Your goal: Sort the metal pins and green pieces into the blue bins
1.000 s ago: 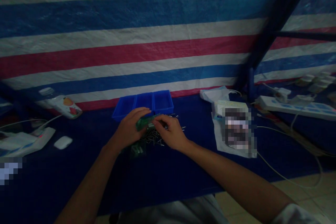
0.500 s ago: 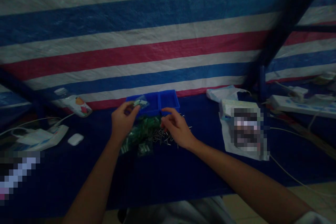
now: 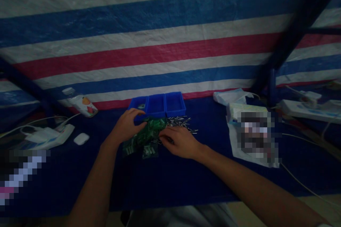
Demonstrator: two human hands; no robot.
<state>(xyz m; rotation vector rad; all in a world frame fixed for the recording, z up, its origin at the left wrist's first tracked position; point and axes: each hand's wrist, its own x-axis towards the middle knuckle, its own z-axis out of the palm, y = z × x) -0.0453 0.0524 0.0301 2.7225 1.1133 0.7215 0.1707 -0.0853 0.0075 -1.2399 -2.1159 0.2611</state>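
Note:
Three blue bins stand in a row at the back of the dark blue table, and a small packet lies in the left one. Before them is a heap of green plastic packets, with one clear packet at its front edge. My left hand is over the heap's left side, thumb and fingers apart, holding nothing. Loose metal pins are scattered right of the heap. My right hand is low over the front of the pins, fingers bent together; what they hold, if anything, is hidden.
A bottle, a power strip with chargers and a white case lie to the left. On the right are a tissue pack, white plastic and another power strip with cables.
My left hand has let go of the small packet, which is now in the left bin, and has moved down to the heap. My right hand has lowered, its fingers drawn together.

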